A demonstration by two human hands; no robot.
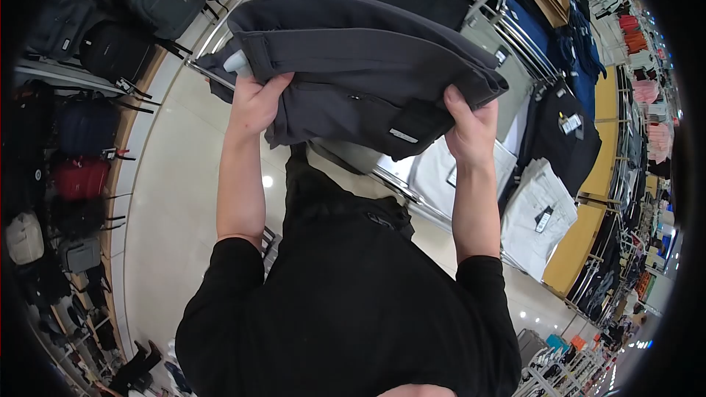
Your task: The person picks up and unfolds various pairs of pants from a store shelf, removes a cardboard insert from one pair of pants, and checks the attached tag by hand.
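Observation:
Both hands hold up a pair of dark grey trousers (323, 59) by the waistband, raised in front of my body. My left hand (257, 103) is closed on the left end, thumb on the near side, next to a pale plastic tag (237, 63). At the other end, my right hand (472, 123) grips the waistband with its thumb on top and its other fingers mostly hidden behind the cloth. A black tag with a white label (404, 135) hangs near the right hand. The lower part of the trousers is bunched and partly out of sight.
Beyond the trousers stands a metal-railed display table (412, 190) with folded garments. White trousers (540, 213) and black trousers (562, 140) lie at its right side. Backpacks (162, 1) fill shelves along the left. Pale tiled floor (169, 198) runs between.

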